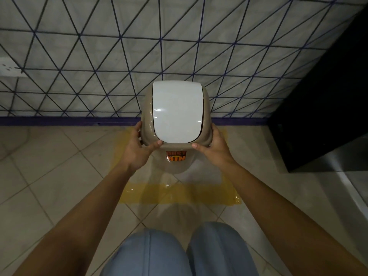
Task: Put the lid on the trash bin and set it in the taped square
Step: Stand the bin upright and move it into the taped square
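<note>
A beige trash bin [176, 166] with an orange "DUST BIN" sticker stands upright on the floor inside a square of yellow tape [179, 193]. On top of it sits the beige lid [146, 124] with its white swing flap [177, 112]. My left hand [137, 148] grips the lid's left rim, thumb on the front edge. My right hand [215, 148] grips the right rim the same way. The bin's lower body is mostly hidden under the lid.
A tiled wall with dark triangular lines [99, 56] rises right behind the bin, above a purple skirting strip [59, 121]. A black cabinet [322, 108] stands at the right. A wall socket [10, 67] is at far left. My knees [179, 251] are at the bottom.
</note>
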`<state>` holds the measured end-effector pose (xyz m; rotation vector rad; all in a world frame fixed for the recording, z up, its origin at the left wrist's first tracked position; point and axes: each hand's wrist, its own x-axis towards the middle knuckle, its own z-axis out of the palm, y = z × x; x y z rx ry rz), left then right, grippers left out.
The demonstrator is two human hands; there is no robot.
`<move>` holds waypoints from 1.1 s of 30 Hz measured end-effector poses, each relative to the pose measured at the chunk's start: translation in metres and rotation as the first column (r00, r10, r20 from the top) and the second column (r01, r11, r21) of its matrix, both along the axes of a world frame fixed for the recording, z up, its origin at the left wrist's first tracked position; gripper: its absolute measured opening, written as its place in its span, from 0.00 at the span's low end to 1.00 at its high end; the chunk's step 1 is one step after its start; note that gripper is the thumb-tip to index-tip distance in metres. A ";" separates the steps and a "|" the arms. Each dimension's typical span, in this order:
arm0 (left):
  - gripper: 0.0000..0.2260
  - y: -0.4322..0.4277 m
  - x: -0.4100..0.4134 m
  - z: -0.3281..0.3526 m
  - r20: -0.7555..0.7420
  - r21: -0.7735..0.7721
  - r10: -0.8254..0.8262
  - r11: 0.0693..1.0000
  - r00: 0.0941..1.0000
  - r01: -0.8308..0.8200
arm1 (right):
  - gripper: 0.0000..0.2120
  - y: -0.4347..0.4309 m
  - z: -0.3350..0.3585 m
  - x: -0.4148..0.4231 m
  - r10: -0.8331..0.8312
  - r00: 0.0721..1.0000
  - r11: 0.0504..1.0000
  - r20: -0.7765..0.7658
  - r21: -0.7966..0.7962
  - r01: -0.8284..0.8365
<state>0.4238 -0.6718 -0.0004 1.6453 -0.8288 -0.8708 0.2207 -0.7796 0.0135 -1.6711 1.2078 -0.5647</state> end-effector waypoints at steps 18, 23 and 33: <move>0.47 -0.038 0.020 0.017 0.410 -0.118 -0.061 0.986 0.910 0.119 | 0.50 -0.035 0.010 0.021 0.060 0.996 0.965 -0.063 -0.253 -0.074; 0.47 -0.052 0.027 0.013 0.437 -0.098 -0.027 0.992 0.899 0.077 | 0.51 -0.047 0.009 0.032 0.031 0.997 0.965 -0.068 -0.260 -0.047; 0.48 -0.059 0.033 0.009 0.362 -0.087 -0.012 0.995 0.932 0.046 | 0.51 -0.055 0.005 0.030 0.023 0.999 0.971 -0.040 -0.237 -0.032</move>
